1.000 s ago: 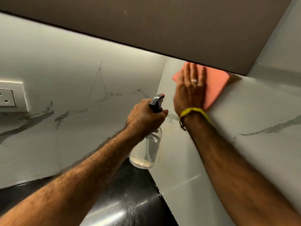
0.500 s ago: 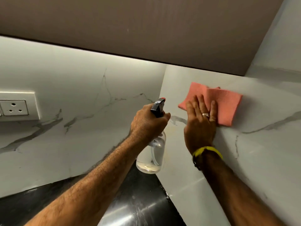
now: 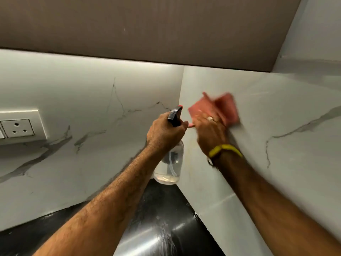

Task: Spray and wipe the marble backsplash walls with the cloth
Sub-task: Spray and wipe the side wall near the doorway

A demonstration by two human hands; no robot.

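Marble backsplash walls (image 3: 276, 111) meet at a corner above the dark table (image 3: 166, 209). Right hand (image 3: 210, 132) presses the blurred pink cloth (image 3: 219, 109), fingers flat, against the right-hand wall just beside that corner. Left hand (image 3: 164, 132) grips the clear spray bottle (image 3: 170, 163), upright, nozzle toward the corner.

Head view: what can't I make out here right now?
- Cloth and right hand: motion-blurred, so the finger grip and how flat the cloth lies are unclear.
- Bottle trigger: hidden under the left hand.
- Socket: plate cut off by the left edge.
- Wall: wetness unreadable.
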